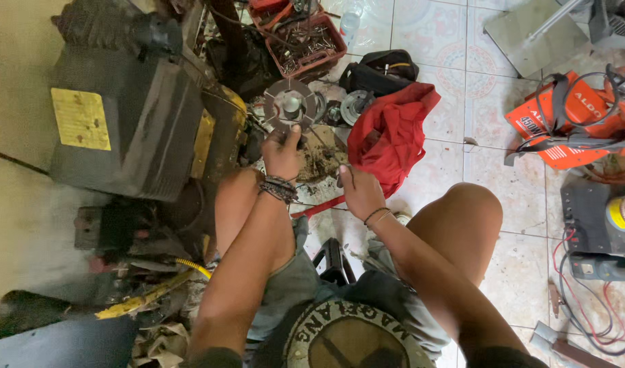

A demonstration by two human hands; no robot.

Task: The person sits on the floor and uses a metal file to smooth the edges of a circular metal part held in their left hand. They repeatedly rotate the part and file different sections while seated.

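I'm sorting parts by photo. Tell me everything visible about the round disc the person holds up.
The round disc looks like dull grey metal, grimy, with a raised pale hub at its centre and small holes around its face. It faces the camera, held above the cluttered tiled floor. The left hand grips its lower edge; the right hand does not touch it.

From my remote feed I see bare arms and bare knees, with no sleeves reaching the forearms. My left hand (282, 155) wears a stack of dark braided cords and beaded bands at the wrist. My right hand (360, 192) carries two thin bangles, one dark, one pale metal. I wear grey-green shorts and a dark shirt with a round, pale-lettered emblem on the chest.
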